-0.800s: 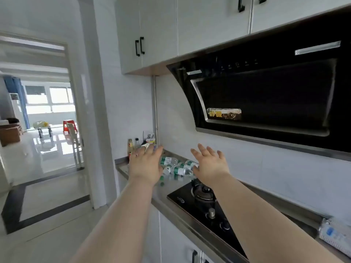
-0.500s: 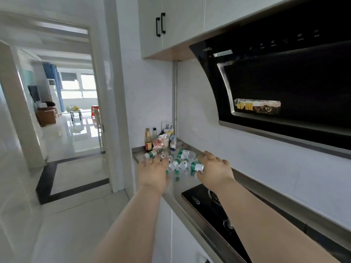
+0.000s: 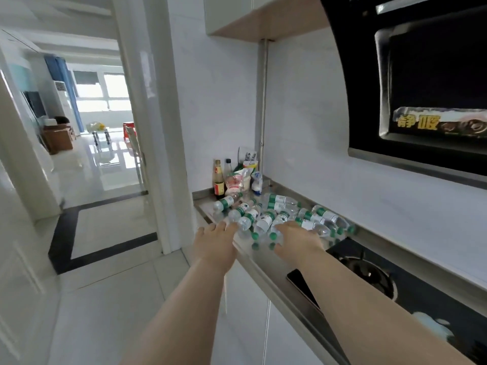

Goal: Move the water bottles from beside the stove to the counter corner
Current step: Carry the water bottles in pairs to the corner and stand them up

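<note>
1. Change since the earlier frames: both hands have come forward and down. They were raised with fingers spread, short of the heap. They are now at counter level, against it.
2. Left hand (image 3: 214, 242): palm down at the near-left edge of the heap. Fingers are straight and close together, with the tips touching the nearest bottle. It grips nothing.
3. Right hand (image 3: 296, 239): palm down on the near-right side of the heap, resting on bottles. Its fingers dip out of sight among them. I cannot tell whether it holds one or only presses on them.
4. Water bottles (image 3: 266, 219): clear, with green caps and green-and-white labels. All lie on their sides in a loose heap, touching one another and pointing different ways.
5. Position of the heap: on the steel counter (image 3: 259, 260), between the stove (image 3: 421, 291) and the corner. The bottles nearest the stove lie just beside its black glass edge.
6. Corner: a brown sauce bottle (image 3: 218, 179) stands upright against the wall. Food packets (image 3: 243, 177) are bunched just beside it. The farthest water bottles lie close to these items.
7. Surroundings: a black range hood (image 3: 427, 75) hangs above the stove. A wall cabinet (image 3: 263, 22) is mounted to its left. A doorway (image 3: 105, 127) to the left of the counter opens onto a bright room.
</note>
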